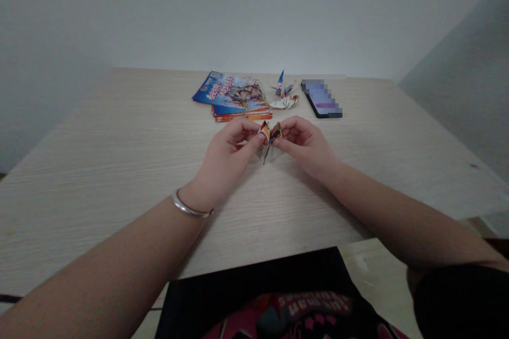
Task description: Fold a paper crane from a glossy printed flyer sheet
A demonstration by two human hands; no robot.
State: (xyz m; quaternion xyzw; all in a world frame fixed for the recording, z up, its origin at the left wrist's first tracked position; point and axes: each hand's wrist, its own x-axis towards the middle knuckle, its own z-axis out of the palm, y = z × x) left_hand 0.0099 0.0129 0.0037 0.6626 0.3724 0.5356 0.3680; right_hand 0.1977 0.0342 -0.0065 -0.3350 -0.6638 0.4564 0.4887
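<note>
One paper [269,139]: folded small, printed in red, yellow, green and white, two flaps standing apart in a V with a narrow point toward the near side; held between both hands over the middle of the table [119,153], contact with the wood hard to tell.
Left hand [228,145]: clamped on the left flap, thumb on the near side, fingers beyond.
Right hand [312,145]: clamped on the right flap between thumb and forefinger, other fingers curled.
Bracelet [191,207]: silver, around the left wrist.
Flyers [238,92]: stacked unevenly, far and slightly left of the paper; blue picture on top, orange edges below.
Figure [283,94]: folded from printed paper, just right of the flyers, blue tip upward, pale wing nearer; one piece or two, cannot tell.
Phone [323,99]: lying right of the figure, screen up, blurred.
Sleeve [465,302]: black, near right.
</note>
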